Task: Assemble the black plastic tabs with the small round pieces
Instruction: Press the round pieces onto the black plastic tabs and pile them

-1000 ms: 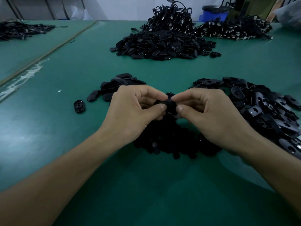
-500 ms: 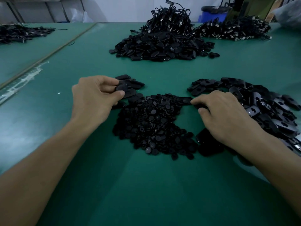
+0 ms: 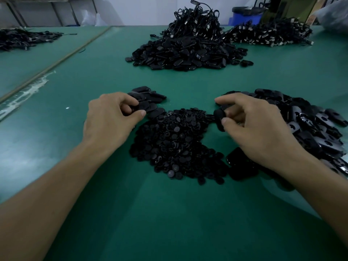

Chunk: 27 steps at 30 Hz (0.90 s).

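A heap of small round black pieces (image 3: 175, 140) lies on the green table (image 3: 169, 213) between my hands. My left hand (image 3: 111, 117) has its fingers curled at the edge of a small group of black tabs (image 3: 150, 98), its thumb and fingers around one black tab (image 3: 145, 107). My right hand (image 3: 252, 129) pinches a black tab (image 3: 219, 117) between thumb and fingers, lifted just left of a wide pile of black tabs with holes (image 3: 310, 125).
A large heap of black tabs (image 3: 180, 55) topped with black cables (image 3: 195, 19) sits at the back centre. More cables (image 3: 269, 34) lie back right, another dark pile (image 3: 24, 38) far left. A blue bin (image 3: 244, 15) stands behind. A table seam (image 3: 56, 63) runs diagonally on the left.
The hands, joined on one piece a second ago, have parted. My left hand went to the left tab group; my right hand took a tab from the right pile and lifted it.
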Tool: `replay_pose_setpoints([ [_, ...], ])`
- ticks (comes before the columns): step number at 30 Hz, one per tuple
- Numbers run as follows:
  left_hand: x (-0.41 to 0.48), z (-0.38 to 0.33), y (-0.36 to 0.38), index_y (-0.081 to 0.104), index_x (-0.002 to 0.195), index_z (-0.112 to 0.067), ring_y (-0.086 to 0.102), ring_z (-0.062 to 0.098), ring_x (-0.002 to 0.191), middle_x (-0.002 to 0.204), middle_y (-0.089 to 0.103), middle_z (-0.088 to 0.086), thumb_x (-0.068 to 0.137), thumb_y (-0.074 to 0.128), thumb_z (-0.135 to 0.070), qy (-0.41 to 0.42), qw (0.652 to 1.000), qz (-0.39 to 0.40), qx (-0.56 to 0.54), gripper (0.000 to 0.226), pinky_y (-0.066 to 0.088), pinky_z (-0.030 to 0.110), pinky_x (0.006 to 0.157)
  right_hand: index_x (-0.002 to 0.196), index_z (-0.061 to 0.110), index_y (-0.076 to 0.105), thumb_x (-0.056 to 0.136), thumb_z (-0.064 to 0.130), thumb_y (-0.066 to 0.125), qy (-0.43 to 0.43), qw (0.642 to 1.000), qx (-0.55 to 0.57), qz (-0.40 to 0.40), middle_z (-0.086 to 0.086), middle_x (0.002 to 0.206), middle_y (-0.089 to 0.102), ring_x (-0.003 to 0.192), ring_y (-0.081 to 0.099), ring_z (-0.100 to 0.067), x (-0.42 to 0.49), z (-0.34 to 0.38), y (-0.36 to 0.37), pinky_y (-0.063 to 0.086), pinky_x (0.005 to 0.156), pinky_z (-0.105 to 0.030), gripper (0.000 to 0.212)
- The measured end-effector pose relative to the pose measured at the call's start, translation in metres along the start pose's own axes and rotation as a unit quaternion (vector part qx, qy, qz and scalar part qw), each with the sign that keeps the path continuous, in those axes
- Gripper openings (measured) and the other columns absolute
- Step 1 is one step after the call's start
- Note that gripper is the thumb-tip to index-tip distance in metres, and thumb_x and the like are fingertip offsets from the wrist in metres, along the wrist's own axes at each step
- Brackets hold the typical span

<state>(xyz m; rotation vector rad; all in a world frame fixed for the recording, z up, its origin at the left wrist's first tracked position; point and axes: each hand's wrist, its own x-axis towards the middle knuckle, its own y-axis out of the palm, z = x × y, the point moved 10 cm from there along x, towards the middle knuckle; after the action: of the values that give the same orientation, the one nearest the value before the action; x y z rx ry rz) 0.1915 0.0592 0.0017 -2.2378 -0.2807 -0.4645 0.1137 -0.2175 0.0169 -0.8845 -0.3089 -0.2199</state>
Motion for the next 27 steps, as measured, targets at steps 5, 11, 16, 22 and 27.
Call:
replay_pose_setpoints([
  [5,-0.015,-0.037,-0.001,0.073,0.089,-0.034,0.055,0.003,0.065,0.075,0.063,-0.015,0.087,0.075,-0.034,0.062,0.997,0.0,-0.034,0.004,0.047,0.027,0.064,0.102,0.033,0.07,0.089,0.013,0.072,0.015,0.987,0.157,0.012,0.007,0.08,0.073,0.075,0.071,-0.013,0.001,-0.002,0.007,0.06,0.079,-0.041,0.024],
  [11,-0.046,-0.093,0.011,0.078,0.089,-0.023,0.063,-0.007,0.065,0.073,0.069,-0.02,0.088,0.076,-0.021,0.15,0.976,0.064,-0.143,0.003,0.042,0.004,0.061,0.095,0.02,0.065,0.092,0.009,0.069,0.043,0.952,0.299,0.056,-0.001,0.077,0.077,0.074,0.075,-0.017,0.001,0.002,0.019,0.059,0.067,-0.026,0.012],
  [16,-0.051,-0.096,0.022,0.077,0.09,-0.029,0.068,-0.002,0.067,0.074,0.074,-0.018,0.086,0.077,-0.02,0.131,0.965,0.104,-0.201,0.01,0.052,0.017,0.063,0.096,0.017,0.058,0.097,0.01,0.061,0.052,0.925,0.364,0.096,-0.005,0.082,0.078,0.075,0.075,-0.022,-0.002,0.01,0.028,0.058,0.064,-0.024,0.008],
  [22,-0.046,-0.088,0.025,0.075,0.093,-0.027,0.071,0.005,0.071,0.079,0.076,-0.011,0.08,0.075,-0.024,0.075,0.95,0.102,-0.287,0.013,0.058,0.025,0.071,0.095,0.017,0.055,0.099,0.01,0.059,0.038,0.925,0.359,0.119,-0.004,0.083,0.078,0.074,0.074,-0.019,-0.005,0.018,0.031,0.055,0.062,-0.022,0.009],
  [27,-0.047,-0.087,0.031,0.074,0.091,-0.021,0.073,0.017,0.066,0.076,0.076,-0.001,0.079,0.075,-0.019,0.049,0.924,0.13,-0.355,0.011,0.06,0.027,0.064,0.094,0.021,0.056,0.099,0.011,0.059,0.018,0.936,0.333,0.109,0.0,0.081,0.077,0.07,0.072,-0.014,-0.004,0.021,0.029,0.05,0.059,-0.018,0.011],
])
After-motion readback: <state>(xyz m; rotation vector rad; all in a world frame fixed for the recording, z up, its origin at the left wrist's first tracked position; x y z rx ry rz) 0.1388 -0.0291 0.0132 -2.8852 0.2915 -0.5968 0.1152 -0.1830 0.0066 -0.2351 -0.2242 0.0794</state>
